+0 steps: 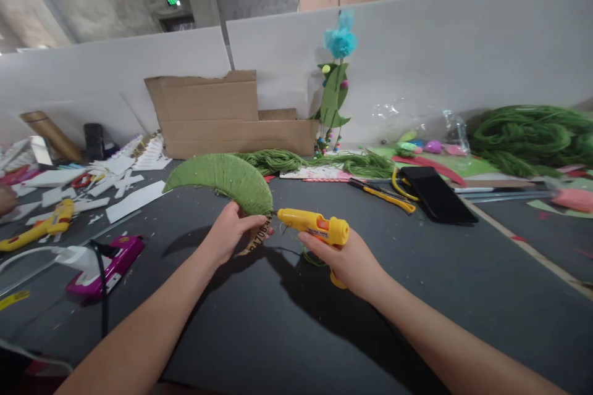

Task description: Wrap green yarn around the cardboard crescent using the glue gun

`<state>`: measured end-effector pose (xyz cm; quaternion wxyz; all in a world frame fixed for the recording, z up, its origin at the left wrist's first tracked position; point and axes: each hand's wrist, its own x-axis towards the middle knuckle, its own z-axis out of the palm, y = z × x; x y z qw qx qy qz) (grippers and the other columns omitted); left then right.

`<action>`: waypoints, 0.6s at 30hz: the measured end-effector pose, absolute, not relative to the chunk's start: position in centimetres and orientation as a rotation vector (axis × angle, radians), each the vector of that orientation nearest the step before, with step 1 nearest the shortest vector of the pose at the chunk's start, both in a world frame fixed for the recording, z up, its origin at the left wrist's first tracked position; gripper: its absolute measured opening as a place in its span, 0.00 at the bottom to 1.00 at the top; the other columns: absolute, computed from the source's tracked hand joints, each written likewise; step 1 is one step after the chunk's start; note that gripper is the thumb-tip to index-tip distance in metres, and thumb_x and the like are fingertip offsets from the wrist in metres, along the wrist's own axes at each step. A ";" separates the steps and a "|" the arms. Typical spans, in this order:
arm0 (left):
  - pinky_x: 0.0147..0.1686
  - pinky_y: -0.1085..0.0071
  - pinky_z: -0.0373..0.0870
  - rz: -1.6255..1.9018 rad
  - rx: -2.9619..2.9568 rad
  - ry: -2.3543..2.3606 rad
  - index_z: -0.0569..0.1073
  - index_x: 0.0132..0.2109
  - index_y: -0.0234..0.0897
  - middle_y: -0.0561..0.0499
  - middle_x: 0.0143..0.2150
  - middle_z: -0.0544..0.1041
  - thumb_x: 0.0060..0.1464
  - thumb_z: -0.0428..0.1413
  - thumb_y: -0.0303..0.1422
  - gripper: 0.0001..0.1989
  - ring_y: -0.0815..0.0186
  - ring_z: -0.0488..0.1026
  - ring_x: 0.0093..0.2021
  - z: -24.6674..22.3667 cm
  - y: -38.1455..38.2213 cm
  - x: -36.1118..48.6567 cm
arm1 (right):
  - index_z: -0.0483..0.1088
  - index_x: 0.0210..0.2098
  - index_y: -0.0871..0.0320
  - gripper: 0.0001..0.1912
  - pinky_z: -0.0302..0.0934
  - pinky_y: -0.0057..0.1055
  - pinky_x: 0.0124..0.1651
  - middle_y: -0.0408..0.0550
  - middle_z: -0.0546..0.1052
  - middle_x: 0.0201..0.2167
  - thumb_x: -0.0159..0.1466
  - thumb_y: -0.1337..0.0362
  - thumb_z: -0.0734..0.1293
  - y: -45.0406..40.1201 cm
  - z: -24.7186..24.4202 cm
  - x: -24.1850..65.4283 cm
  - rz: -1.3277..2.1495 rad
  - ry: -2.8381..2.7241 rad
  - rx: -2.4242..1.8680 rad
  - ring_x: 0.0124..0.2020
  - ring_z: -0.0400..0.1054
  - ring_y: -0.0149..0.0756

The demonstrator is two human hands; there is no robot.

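Two hands: your left hand point(229, 233) pinches the green crescent point(222, 176) near its bare cardboard end point(256, 241); your right hand point(354, 261) is wrapped round the yellow glue gun point(308, 223).
Nozzle point(275, 213): right by that end; if it slips, it could burn your left hand.
Green strand point(314, 258): below the gun; a drip might glue it down.
Green crescent: over the bench point(278, 333), short of its far edge.

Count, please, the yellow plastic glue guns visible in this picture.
2. One yellow plastic glue gun is in the right hand; the other yellow glue gun lies on the dark grey tabletop, near the picture's left edge. More may be hidden.
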<state>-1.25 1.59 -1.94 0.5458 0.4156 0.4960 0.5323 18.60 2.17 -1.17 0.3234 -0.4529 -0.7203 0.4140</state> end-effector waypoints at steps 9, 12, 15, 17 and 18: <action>0.26 0.67 0.72 1.327 1.022 1.300 0.67 0.34 0.34 0.51 0.26 0.76 0.39 0.61 0.29 0.13 0.60 0.76 0.26 -1.7 1.9 -1.8 | 0.61 0.25 0.56 0.08 0.56 0.32 0.31 0.45 0.68 0.25 0.55 0.58 0.62 2.5 -1.3 19.0 0.598 -2.201 -1.153 0.27 0.61 0.35; 0.26 0.69 0.71 1.440 1.048 1.386 0.67 0.33 0.33 0.50 0.25 0.75 0.39 0.60 0.30 0.12 0.60 0.76 0.26 -1.9 2.4 -2.9 | 0.61 0.27 0.57 0.06 0.55 0.34 0.39 0.46 0.67 0.30 0.51 0.64 0.64 1.5 -0.9 18.8 0.430 -2.524 -0.830 0.33 0.60 0.37; 0.26 0.69 0.71 1.477 1.047 1.392 0.67 0.34 0.33 0.51 0.26 0.75 0.40 0.59 0.30 0.11 0.62 0.76 0.27 -2.0 2.7 -3.5 | 0.64 0.30 0.59 0.08 0.52 0.38 0.45 0.48 0.67 0.32 0.50 0.64 0.65 0.6 -1.2 18.4 0.395 -2.749 -0.642 0.36 0.59 0.39; 0.26 0.68 0.71 1.458 1.041 1.377 0.67 0.33 0.33 0.51 0.26 0.74 0.40 0.59 0.29 0.11 0.61 0.76 0.26 -2.0 2.5 -3.3 | 0.65 0.30 0.59 0.10 0.52 0.39 0.47 0.48 0.67 0.33 0.50 0.63 0.67 0.5 -1.4 18.2 0.411 -2.813 -0.629 0.37 0.59 0.39; 0.25 0.68 0.71 1.436 1.033 1.364 0.67 0.33 0.33 0.52 0.25 0.74 0.40 0.59 0.29 0.11 0.61 0.76 0.26 -1.9 2.4 -3.1 | 0.65 0.31 0.59 0.11 0.52 0.39 0.47 0.48 0.67 0.33 0.49 0.62 0.67 0.5 -1.5 18.3 0.447 -2.819 -0.632 0.38 0.59 0.39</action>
